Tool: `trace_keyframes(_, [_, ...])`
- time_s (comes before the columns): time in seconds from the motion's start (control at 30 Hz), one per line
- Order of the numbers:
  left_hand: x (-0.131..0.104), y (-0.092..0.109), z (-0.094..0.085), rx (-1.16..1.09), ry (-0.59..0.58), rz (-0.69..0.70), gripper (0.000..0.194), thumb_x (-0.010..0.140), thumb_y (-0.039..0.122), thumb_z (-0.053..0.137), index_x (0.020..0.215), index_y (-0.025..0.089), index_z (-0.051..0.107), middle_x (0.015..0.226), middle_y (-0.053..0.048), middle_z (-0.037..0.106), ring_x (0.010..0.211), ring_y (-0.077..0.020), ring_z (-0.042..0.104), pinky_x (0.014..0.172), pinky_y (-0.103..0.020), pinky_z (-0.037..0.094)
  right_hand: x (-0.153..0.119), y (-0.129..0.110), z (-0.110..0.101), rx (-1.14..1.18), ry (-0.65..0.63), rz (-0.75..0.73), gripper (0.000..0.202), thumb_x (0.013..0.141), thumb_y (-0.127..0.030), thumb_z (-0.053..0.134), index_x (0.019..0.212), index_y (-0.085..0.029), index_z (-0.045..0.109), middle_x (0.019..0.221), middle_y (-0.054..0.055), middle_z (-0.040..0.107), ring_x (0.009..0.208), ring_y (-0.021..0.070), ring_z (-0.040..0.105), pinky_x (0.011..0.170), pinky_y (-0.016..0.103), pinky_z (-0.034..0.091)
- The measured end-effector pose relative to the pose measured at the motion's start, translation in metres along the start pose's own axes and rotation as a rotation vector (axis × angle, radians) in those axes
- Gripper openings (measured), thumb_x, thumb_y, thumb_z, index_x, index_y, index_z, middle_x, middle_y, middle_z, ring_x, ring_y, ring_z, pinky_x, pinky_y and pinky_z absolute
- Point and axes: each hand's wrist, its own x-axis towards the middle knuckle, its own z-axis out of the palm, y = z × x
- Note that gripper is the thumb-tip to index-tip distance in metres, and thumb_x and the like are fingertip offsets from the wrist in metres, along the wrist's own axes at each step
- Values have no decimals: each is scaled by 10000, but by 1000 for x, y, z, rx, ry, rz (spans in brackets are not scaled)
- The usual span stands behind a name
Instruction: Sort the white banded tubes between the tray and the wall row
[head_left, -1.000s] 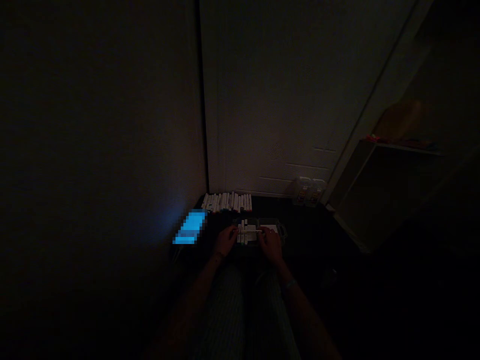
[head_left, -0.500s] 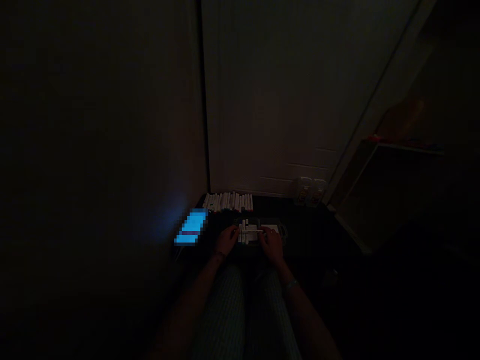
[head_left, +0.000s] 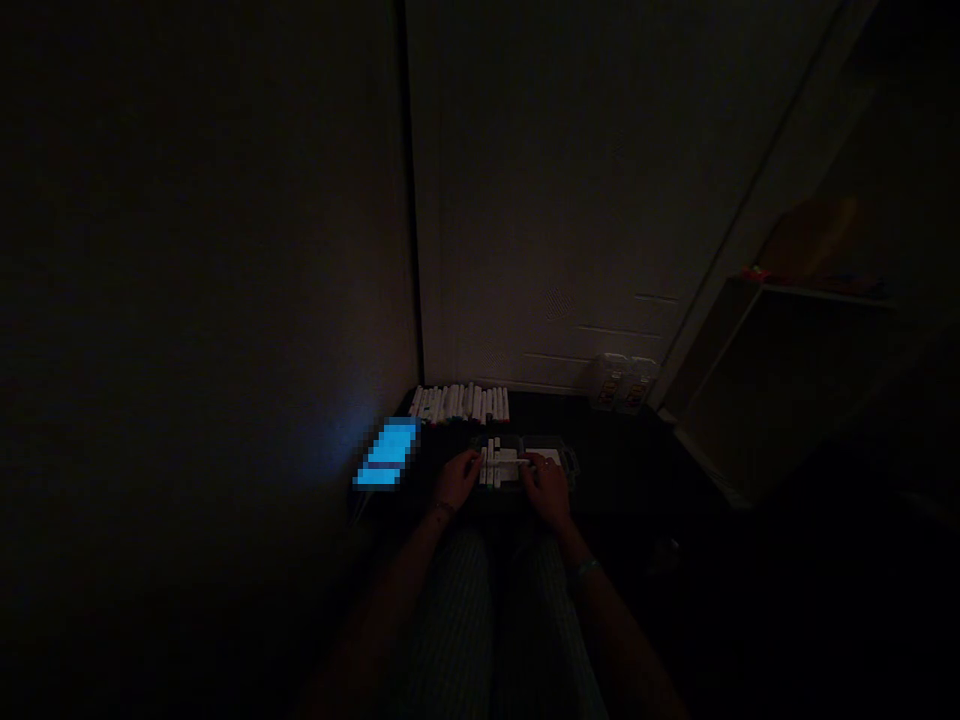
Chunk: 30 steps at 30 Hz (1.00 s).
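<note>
- R grip [head_left: 547, 488]: narrow, fingertips closed on one end of a slim white pen [head_left: 514, 461], held approx. crosswise; prob. a marker.
- L grip [head_left: 456, 480]: fingers bent in at the pen's other end. Can't tell if they pinch it or only sit beside it; too dark. If only R holds, the pen could pivot or slip.
- Pen is over the open clear case [head_left: 572, 463], w/ a few upright-lying markers [head_left: 490, 466] under or right beside its L part. Dropped crosswise, it could end up on top of them, or knock them askew, esp. if a knuckle brushes them.
- White inserts [head_left: 544, 457] in/on the case: could shift if R fingers drag, b/c the hand is right next to them.
- Case sits nr the front of the dark surface [head_left: 630, 450]; a forearm bump could slide it. Can't see how firmly it sits.
- Marker row [head_left: 469, 404] behind, side by side: a careless reach could roll some, tho caps/labels are unreadable.
- Lit screen [head_left: 388, 455] at L: glare plus v. dim room = easy to misjudge edges or mix up colours.
- Clear packs [head_left: 625, 385] upright by the wall [head_left: 540, 230]: could tip if nudged, but well apart from hands.
</note>
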Motion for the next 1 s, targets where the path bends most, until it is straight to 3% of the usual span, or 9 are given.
trace_keyframes(1.0, [2, -6, 3, 9, -8, 30, 325, 815, 401, 347, 879, 184, 581, 846, -30, 625, 772, -140, 561, 690, -237, 410, -1, -1, 1, -37, 26, 16, 302, 864, -319, 314, 1045, -212, 531, 964, 45, 579, 900, 157, 481, 801, 270, 286])
